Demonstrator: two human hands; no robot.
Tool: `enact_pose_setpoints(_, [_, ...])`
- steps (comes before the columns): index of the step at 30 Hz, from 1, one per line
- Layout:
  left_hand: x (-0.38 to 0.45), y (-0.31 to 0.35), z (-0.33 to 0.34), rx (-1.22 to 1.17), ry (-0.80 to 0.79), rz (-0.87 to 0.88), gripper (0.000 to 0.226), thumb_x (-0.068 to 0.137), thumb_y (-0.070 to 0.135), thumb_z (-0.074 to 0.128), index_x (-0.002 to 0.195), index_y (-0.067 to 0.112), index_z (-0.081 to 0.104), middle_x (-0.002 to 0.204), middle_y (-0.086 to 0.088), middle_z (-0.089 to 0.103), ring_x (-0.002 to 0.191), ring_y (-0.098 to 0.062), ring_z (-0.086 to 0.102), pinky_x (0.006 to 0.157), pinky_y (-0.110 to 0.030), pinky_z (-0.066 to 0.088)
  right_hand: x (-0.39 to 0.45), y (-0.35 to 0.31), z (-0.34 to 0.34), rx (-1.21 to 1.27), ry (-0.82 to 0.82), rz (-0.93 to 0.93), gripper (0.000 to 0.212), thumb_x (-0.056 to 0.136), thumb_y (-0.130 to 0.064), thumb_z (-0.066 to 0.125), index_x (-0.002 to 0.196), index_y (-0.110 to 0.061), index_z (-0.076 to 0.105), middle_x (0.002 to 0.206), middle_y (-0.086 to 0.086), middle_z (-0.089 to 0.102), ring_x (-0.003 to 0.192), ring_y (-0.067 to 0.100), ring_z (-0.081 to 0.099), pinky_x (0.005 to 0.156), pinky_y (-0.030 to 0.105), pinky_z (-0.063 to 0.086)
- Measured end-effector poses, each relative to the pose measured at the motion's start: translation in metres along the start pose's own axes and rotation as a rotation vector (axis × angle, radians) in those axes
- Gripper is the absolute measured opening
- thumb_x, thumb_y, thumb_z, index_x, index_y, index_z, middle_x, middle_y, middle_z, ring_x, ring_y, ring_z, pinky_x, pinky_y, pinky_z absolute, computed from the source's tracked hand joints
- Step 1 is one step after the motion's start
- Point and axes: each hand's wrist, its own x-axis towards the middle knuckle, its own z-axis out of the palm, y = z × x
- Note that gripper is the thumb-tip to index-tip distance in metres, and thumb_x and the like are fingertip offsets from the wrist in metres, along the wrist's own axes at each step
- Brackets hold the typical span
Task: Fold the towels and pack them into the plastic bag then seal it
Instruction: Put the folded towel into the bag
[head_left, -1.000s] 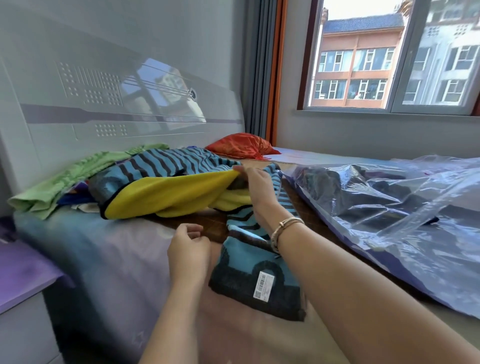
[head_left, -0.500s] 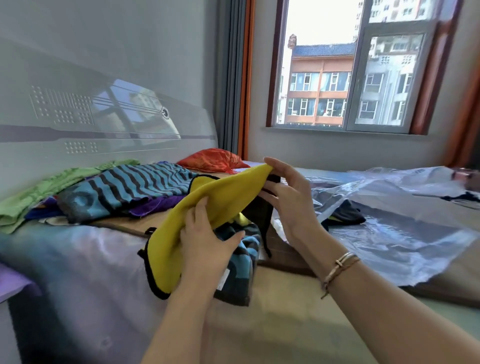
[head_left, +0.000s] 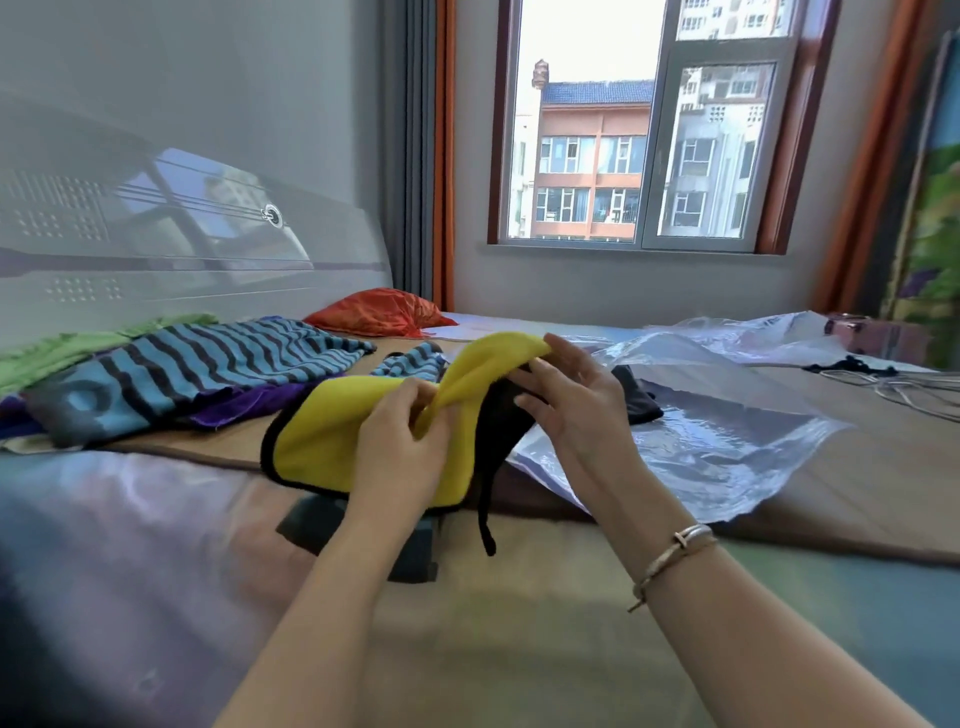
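yellow towel (head_left: 332, 441), black-edged: held above the bed (head_left: 519, 649), just left of the plastic bag (head_left: 701, 436). left hand (head_left: 400, 441) pinches a fold at its middle; right hand (head_left: 566, 400) pinches its raised end. striped towel (head_left: 208, 364): lies behind, on the pile by the headboard.

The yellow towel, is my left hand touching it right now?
Touching. The head view shows the left hand pinching a fold of the yellow towel, its fingers curled into the cloth, while the right hand holds the raised end.
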Motion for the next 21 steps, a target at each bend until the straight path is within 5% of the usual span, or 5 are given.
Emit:
enact_pose_setpoints(3, [0.0,0.022,0.002,-0.156,-0.052,-0.048,0.032,0.097,0.037,0.051,0.087,0.007,0.056,0.071,0.002,0.055,0.062,-0.007,0.048,0.058,-0.016,0.038,-0.002,0.003,-0.012,-0.109,0.01,0.052,0.028,0.097,-0.005,0.051,0.124,-0.011,0.056,0.109,0.006,0.067,0.09,0.016,0.069,0.075,0.027,0.054])
enact_pose_setpoints(11, [-0.009,0.039,0.002,-0.31,-0.291,-0.301,0.033,0.101,0.037,0.042,0.084,0.013,0.056,0.076,-0.003,0.052,0.075,-0.02,0.051,0.073,-0.038,0.043,-0.02,-0.004,-0.027,-0.13,-0.036,0.209,0.034,0.093,-0.003,0.051,0.123,-0.018,0.058,0.11,0.01,0.07,0.102,0.023,0.068,0.091,0.042,0.054])
enact_pose_setpoints(15, [-0.021,0.061,-0.015,-0.429,-0.572,-0.33,0.021,0.091,0.044,0.057,0.09,0.023,0.063,0.083,0.0,0.068,0.084,-0.016,0.063,0.075,-0.025,0.048,-0.029,-0.018,-0.037,0.168,0.042,0.392,0.016,0.093,-0.021,0.053,0.094,-0.009,0.063,0.098,0.015,0.065,0.09,0.03,0.066,0.078,0.042,0.057])
enact_pose_setpoints(17, [-0.025,0.067,-0.02,-0.3,-0.694,-0.27,0.042,0.07,0.056,0.07,0.103,0.03,0.063,0.091,0.006,0.072,0.086,-0.009,0.068,0.074,-0.02,0.051,-0.031,-0.024,-0.048,0.363,0.107,0.446,0.016,0.093,-0.022,0.054,0.097,-0.008,0.061,0.099,0.016,0.062,0.088,0.03,0.066,0.075,0.041,0.058])
enact_pose_setpoints(21, [-0.024,0.065,-0.014,-0.048,-0.755,-0.211,0.053,0.071,0.024,0.083,0.107,0.031,0.045,0.086,0.005,0.063,0.071,-0.006,0.062,0.062,-0.018,0.048,-0.034,-0.034,-0.069,0.638,0.234,0.409,0.014,0.081,0.0,0.064,0.091,-0.005,0.056,0.087,0.012,0.06,0.075,0.021,0.065,0.059,0.036,0.06])
